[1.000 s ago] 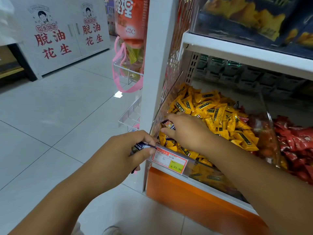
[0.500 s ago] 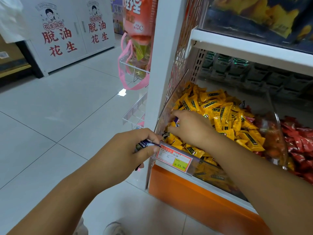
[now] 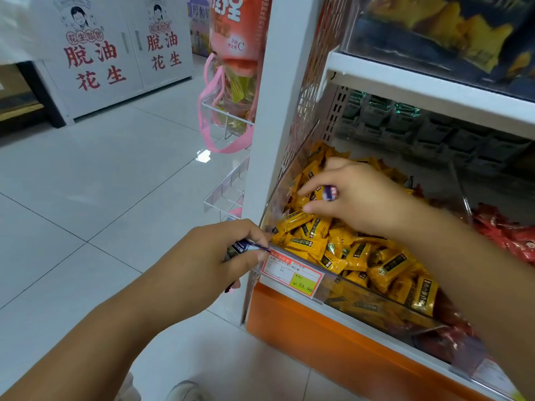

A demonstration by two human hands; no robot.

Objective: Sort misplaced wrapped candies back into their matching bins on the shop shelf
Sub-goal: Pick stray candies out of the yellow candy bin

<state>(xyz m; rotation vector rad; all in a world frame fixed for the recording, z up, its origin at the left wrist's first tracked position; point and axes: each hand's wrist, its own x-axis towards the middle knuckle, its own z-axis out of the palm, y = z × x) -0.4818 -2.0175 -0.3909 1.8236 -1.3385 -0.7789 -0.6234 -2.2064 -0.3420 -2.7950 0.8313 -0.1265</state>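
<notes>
Pale floor tiles point(image 3: 86, 183), smooth and a little shiny, run back to a white cabinet point(image 3: 115, 91) with red characters; nearer, a white shelf post point(image 3: 275, 111) stands beside a clear plastic bin point(image 3: 341, 277), which sits above an orange base panel point(image 3: 318, 337). Inside the bin lies a deep heap of yellow candies point(image 3: 362, 256), small pillow-shaped packets with crimped ends and dark labels; the foil looks slippery and crinkly. A price tag point(image 3: 292, 272), paper with a red border and a yellow-green corner, sits on the front rim of the bin; behind a clear divider, in the next compartment to the right, lie red candies point(image 3: 506, 235).

The right hand point(image 3: 356, 198) hangs just above the yellow heap with bent fingers; it pinches a purple-and-white candy point(image 3: 330, 193), which clearly does not match the yellow ones. I judge this is a misplaced piece, held clear of the heap so that no yellow packet comes with it.

The left hand point(image 3: 208, 264) is closed round dark blue candies point(image 3: 246, 247), whose ends stick out between thumb and forefinger; it rests against the front left corner of the bin, just beside the price tag. It seems to serve as a store for collected pieces, placed near so that the right hand has only a short way to it; how many packets it holds I cannot tell. The matching bin for these wrappers is not visible.
</notes>
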